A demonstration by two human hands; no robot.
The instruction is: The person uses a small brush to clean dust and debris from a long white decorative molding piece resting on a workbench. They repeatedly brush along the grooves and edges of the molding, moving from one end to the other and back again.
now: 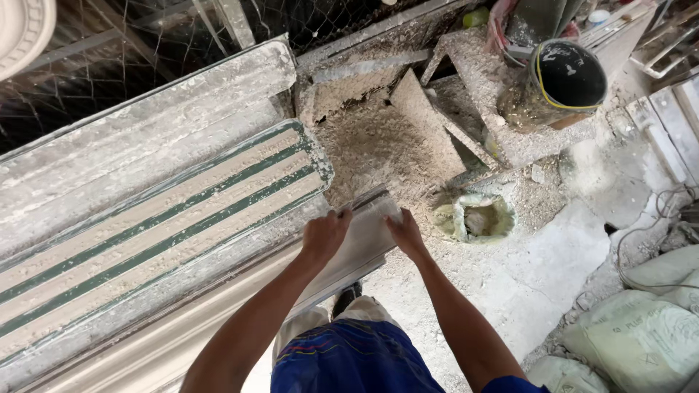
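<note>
Blue shorts (357, 356) filling foreground below forearms; left hand (324, 234) and right hand (405, 231) both gripping end of pale moulding strip (364, 244), apart, steadying it; green-striped mould (156, 225) lying left of hands; black bucket (564, 80) standing beyond right hand.

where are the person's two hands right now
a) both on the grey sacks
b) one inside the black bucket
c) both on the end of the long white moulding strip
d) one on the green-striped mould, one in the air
c: the left hand and the right hand both grip the near end of the long white moulding strip, beside the green-striped mould; the black bucket and the grey sacks lie apart, untouched.
</note>
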